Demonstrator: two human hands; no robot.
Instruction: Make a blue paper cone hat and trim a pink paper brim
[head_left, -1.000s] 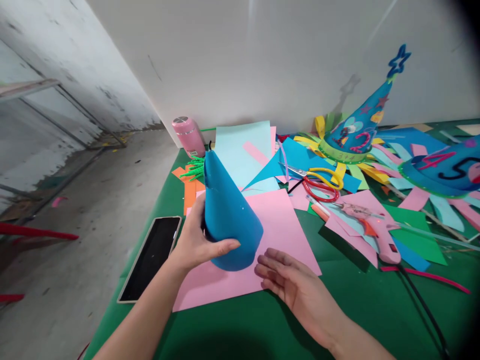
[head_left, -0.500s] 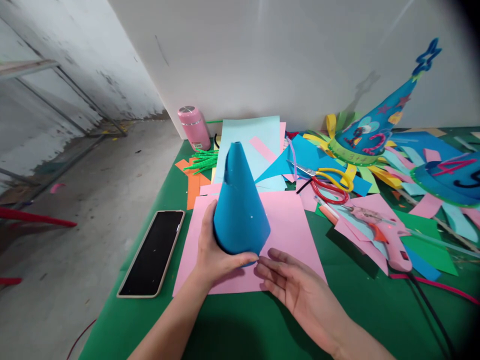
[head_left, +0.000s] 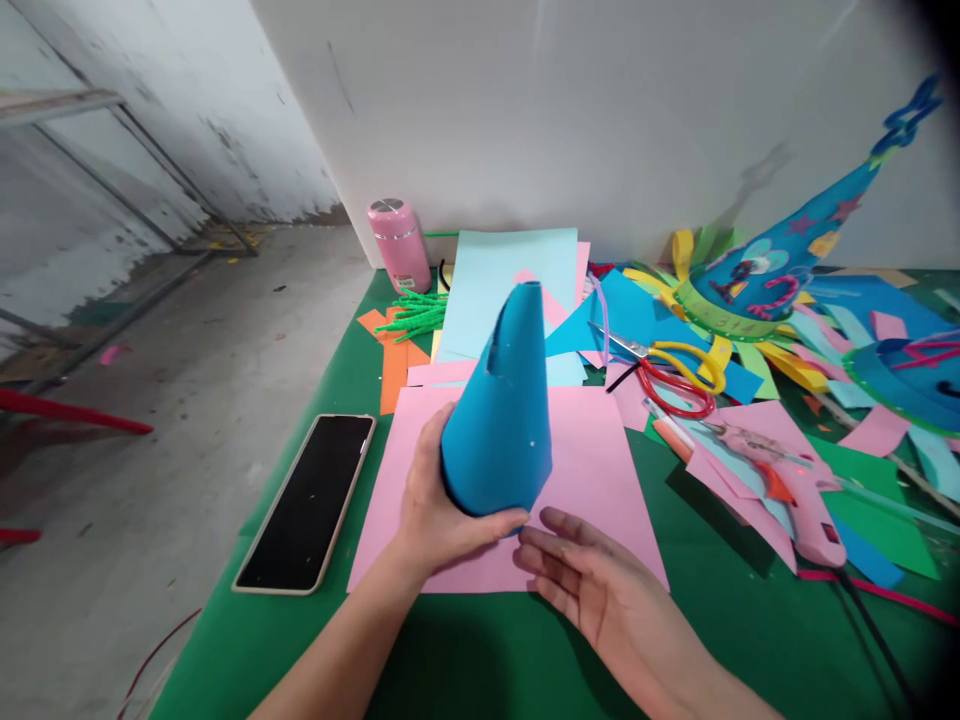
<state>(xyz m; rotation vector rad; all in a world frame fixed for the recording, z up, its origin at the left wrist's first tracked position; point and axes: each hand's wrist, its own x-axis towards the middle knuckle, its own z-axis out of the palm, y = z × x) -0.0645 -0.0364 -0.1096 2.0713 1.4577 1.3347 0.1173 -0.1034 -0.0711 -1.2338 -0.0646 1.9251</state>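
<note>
A plain blue paper cone (head_left: 501, 430) stands over a pink paper sheet (head_left: 600, 480), its narrow top leaning right and an open gap showing along its upper left seam. My left hand (head_left: 442, 500) grips the cone low down, fingers round its left side and thumb along the bottom front edge. My right hand (head_left: 600, 590) is palm up with fingers spread, just below the cone's lower right edge. Its fingertips are close to the left thumb; whether they touch the cone I cannot tell.
At left lies a phone (head_left: 309, 505). Behind are a pink flask (head_left: 400, 246), green pipe cleaners (head_left: 415, 314) and a light blue sheet (head_left: 495, 265). To the right are scissors (head_left: 679, 375), a pink glue gun (head_left: 795, 475), paper scraps and a decorated cone hat (head_left: 787, 265).
The cone's top has tilted to the right in my left hand. My right hand keeps its place below the cone, open. The view has shifted slightly left.
</note>
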